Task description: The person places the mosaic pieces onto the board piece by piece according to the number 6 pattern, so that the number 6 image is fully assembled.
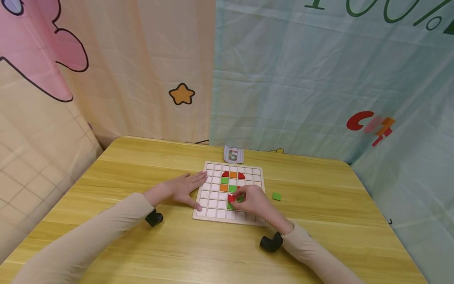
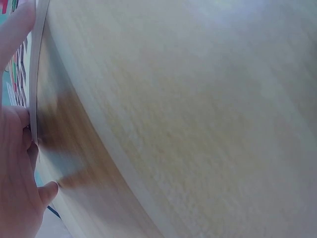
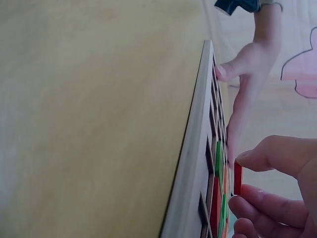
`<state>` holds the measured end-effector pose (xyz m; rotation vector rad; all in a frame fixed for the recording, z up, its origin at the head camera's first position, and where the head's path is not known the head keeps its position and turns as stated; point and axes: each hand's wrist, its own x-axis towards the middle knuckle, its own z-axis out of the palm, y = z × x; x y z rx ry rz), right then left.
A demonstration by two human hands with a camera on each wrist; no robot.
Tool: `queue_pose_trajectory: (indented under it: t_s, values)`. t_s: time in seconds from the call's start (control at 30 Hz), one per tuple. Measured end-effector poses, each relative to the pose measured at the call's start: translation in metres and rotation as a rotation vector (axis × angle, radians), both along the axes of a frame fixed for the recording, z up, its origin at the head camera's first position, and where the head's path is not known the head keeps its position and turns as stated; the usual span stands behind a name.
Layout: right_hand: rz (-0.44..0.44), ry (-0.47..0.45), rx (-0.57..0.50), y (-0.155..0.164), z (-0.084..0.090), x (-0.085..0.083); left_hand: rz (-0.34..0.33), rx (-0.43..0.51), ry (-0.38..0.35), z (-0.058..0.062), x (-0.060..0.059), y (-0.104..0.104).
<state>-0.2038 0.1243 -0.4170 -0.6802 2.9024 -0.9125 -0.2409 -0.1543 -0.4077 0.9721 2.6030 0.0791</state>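
Note:
My right hand (image 1: 252, 200) pinches a red tile (image 3: 238, 178) between thumb and fingers, just over the white grid board (image 1: 212, 213). In the right wrist view the tile is tilted on edge, close above the board's surface. Spread out at the board's left edge, my left hand (image 1: 182, 188) rests with its thumb and fingertips on the rim. Orange, green and red tiles sit in the grid's cells, among them an orange tile (image 1: 233, 174) in the top row and a green tile (image 1: 224, 180) below it. The right hand hides part of the grid.
A loose green tile (image 1: 276, 196) lies on the wooden table (image 1: 319, 205) right of the board. Behind the board stands a small pattern card (image 1: 233, 154) showing a coloured grid. Printed curtains (image 1: 283, 79) hang along the table's far side.

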Motion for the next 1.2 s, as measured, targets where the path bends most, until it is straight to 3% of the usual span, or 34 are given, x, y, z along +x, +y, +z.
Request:
queue_pose_trajectory:
  t_s: [0.57,1.2]
  values:
    - [0.080,0.016,0.054,-0.020,0.002,0.003,0.002,0.001,0.000,-0.002,-0.001,-0.001]
    - [0.103,0.005,0.084,-0.024,0.002,0.003,-0.006,0.011,0.003,0.000,0.000,-0.001]
